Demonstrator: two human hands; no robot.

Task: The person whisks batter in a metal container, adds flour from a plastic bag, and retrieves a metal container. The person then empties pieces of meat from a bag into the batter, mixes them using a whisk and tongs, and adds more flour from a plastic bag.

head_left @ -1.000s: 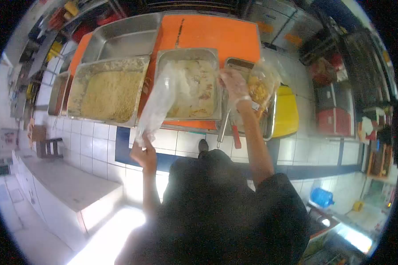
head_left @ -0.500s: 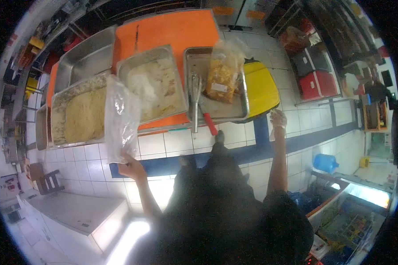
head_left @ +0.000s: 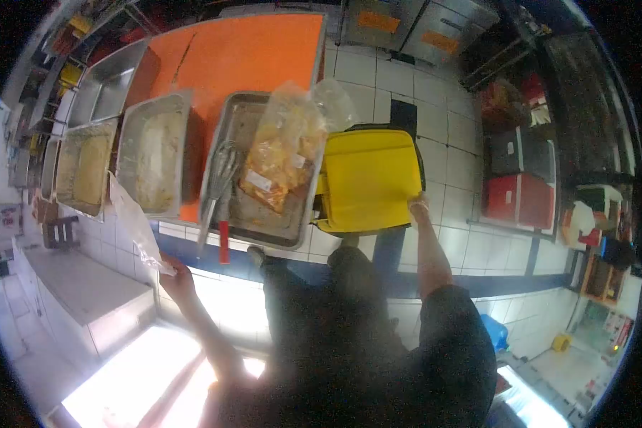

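Observation:
My left hand (head_left: 176, 277) is closed on the end of an empty, clear plastic bag (head_left: 137, 225), which hangs limp and slants up towards the metal pans. At the lower right edge of a yellow bin lid (head_left: 369, 180), my right hand (head_left: 419, 208) has its fingers closed on the rim. A whitish film seems to cover that hand, perhaps a thin glove. Left of the lid is a metal tray (head_left: 264, 232) holding a bag of orange-yellow food (head_left: 282, 157), a whisk (head_left: 221, 175) and a tool with a red handle (head_left: 224, 242).
Metal pans of pale powder (head_left: 157, 153) and tan crumbs (head_left: 84, 171) line the orange table (head_left: 264, 50). Behind them sits another deep metal pan (head_left: 108, 82). Red and grey boxes (head_left: 518, 200) occupy a right-hand shelf. A white chest-like unit (head_left: 85, 285) stands lower left.
The view has shifted right, bringing the whole yellow lid into sight. My right hand has come from beside the lid onto its edge. The plastic bag stays in my left hand, now farther left.

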